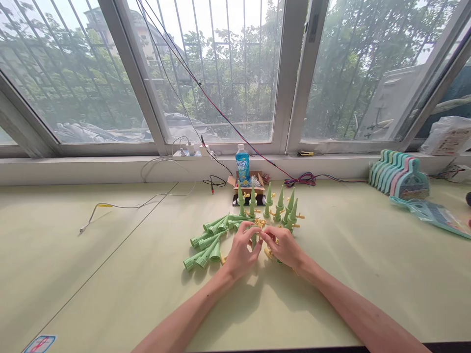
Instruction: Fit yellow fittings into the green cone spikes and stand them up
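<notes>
My left hand is closed around a green plant watering spike, held upright over the table; fingers cover much of it. My right hand meets it from the right, thumb and forefinger pinched at the spike's side. A bit of yellow shows between the fingertips, probably a small valve, but it is mostly hidden. Behind the hands lie loose yellow valves. Left of them is a pile of green spikes lying on their sides. Several spikes with yellow valves stand point up behind and to the right.
A small cardboard box, a blue bottle and a dark phone are behind the spikes. Cables run along the back ledge. Pastel hanger-shaped items and a teal package sit at right. A thin wire crosses the left.
</notes>
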The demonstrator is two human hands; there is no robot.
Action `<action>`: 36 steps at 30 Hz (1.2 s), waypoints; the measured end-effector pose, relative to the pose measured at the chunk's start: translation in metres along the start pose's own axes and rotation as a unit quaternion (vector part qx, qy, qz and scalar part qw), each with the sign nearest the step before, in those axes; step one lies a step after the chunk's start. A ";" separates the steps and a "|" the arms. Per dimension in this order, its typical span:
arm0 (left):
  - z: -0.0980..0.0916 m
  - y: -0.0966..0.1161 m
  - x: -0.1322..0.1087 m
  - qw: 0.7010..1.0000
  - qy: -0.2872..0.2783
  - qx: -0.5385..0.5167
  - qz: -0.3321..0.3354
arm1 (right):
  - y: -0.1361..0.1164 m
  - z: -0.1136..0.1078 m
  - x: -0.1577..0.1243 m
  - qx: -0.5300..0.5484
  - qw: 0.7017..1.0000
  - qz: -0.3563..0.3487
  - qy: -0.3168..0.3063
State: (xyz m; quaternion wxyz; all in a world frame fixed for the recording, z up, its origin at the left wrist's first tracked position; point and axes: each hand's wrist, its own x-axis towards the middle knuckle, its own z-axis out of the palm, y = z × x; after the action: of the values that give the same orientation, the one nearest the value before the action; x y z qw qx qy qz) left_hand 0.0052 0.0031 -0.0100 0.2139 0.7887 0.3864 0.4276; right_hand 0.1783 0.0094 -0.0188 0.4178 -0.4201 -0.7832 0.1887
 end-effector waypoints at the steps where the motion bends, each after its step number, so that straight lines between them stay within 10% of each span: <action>1: 0.000 0.000 0.000 1.000 -0.001 0.000 0.001 | 0.001 0.000 0.000 -0.003 1.000 0.004 0.001; 36: 0.000 0.003 0.001 1.000 0.015 0.009 0.003 | -0.002 -0.001 0.000 -0.017 1.000 0.006 0.001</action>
State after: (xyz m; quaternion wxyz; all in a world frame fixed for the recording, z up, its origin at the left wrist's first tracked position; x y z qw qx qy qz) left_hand 0.0063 0.0022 -0.0078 0.2000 0.7851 0.3911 0.4365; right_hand 0.1778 0.0081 -0.0172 0.4100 -0.4316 -0.7836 0.1777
